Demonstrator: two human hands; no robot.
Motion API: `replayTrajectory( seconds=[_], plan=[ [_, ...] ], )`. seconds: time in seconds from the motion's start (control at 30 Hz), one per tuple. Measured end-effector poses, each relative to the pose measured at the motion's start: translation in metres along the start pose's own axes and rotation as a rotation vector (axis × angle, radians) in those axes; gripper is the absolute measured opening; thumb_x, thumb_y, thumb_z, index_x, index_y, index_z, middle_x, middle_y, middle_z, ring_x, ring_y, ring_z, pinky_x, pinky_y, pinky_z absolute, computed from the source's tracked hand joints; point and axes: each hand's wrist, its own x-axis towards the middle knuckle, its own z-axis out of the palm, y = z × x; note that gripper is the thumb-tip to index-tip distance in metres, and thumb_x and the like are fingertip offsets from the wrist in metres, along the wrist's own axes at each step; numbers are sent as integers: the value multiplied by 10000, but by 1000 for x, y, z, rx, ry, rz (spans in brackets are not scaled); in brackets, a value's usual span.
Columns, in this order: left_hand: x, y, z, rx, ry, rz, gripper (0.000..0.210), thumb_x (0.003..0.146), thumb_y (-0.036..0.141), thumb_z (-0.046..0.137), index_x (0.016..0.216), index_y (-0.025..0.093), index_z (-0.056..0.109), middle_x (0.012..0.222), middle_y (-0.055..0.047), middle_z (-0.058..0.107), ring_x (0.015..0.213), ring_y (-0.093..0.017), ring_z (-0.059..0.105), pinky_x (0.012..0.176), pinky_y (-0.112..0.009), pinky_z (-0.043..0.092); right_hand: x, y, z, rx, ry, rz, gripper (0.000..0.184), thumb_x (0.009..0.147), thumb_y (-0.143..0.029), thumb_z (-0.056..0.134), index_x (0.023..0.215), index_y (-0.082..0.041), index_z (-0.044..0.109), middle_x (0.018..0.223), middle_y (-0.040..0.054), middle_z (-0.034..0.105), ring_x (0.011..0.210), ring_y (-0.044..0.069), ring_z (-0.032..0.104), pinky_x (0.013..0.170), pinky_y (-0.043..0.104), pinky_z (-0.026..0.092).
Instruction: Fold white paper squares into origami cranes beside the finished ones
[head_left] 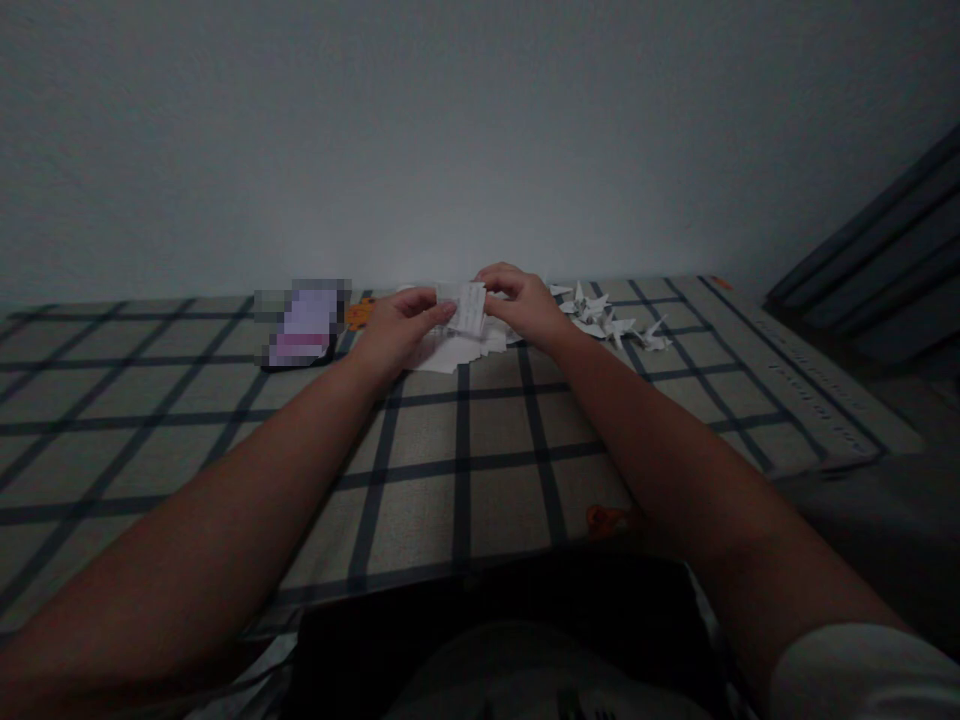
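Note:
A small piece of folded white paper [469, 308] is held up between my two hands, with faint marks on its face. My left hand [401, 325] pinches its left side, the thumb lying across the front. On the other side, my right hand [521, 300] grips the right edge between thumb and fingers. Several loose white paper sheets [442, 352] lie spread on the cloth just below and behind the hands. Beside my right hand sits a cluster of folded white paper cranes [616, 325].
A checked tablecloth [420, 430] covers the table, which meets a plain wall [480, 140] at the back. To the left lies a phone [304, 325] with its screen lit and blurred. The table's right edge [847, 420] carries printed lettering.

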Motion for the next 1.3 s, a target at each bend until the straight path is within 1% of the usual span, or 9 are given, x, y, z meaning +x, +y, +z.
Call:
replayTrajectory(
  seconds=[0.1,0.27,0.37,0.47,0.6,0.87,1.07,1.1,1.3],
  plan=[
    [1,-4,-1,68,-41,22,309,732,447,844,869,176,786,870,-43,759,804,-180,660,806,-312,515,0,1,1,-9,-8,23,109,812,-283,741,881,-199,741,1060,59,673,1016,185,620,936,369,510],
    [6,-11,-4,176,-73,58,331,721,444,851,907,174,803,902,-58,774,801,-188,669,806,-322,516,-1,-1,2,-62,-13,75,74,798,-244,712,847,-189,712,1145,82,643,1076,204,605,789,318,533],
    [8,-11,-4,159,-103,118,453,714,455,855,1075,189,791,1024,-73,779,899,-210,691,848,-333,533,-2,-6,2,-134,-7,45,72,804,-254,713,800,-188,686,1130,83,632,1063,202,603,812,332,539],
    [6,-7,-3,151,-67,159,519,757,501,815,1182,207,765,1132,-91,769,999,-230,695,910,-357,538,-2,-11,2,-213,-4,1,121,814,-280,739,768,-191,671,1101,77,627,1072,204,592,892,367,530],
    [1,0,-2,192,-63,113,474,761,532,809,1084,185,802,1104,-103,782,1027,-254,700,966,-386,531,-3,-9,2,-220,2,3,131,839,-304,732,798,-192,675,1094,72,623,1053,200,592,845,352,532],
    [-2,2,-2,146,-33,81,417,716,458,858,1051,212,816,1068,-84,792,975,-232,708,915,-352,546,-2,-4,2,-140,55,45,154,825,-330,748,785,-198,679,1076,67,627,1039,196,591,791,325,534],
    [-2,5,-2,214,25,29,328,698,467,863,894,206,831,908,-72,796,835,-222,696,799,-337,541,-1,-4,0,-137,38,65,19,798,-207,690,814,-200,699,1104,65,635,1044,190,593,760,306,536],
    [-2,5,-2,224,38,27,313,694,466,865,867,207,831,885,-68,794,815,-220,692,781,-335,538,-1,-3,0,-136,36,59,47,790,-187,683,829,-203,703,1113,65,635,1056,192,592,754,302,535],
    [-2,6,-2,254,49,26,289,692,457,862,847,215,835,835,-56,789,753,-206,673,711,-315,516,0,-1,-1,-113,23,54,13,815,-193,683,825,-202,683,1146,70,621,1108,203,578,763,307,533]
  ],
)
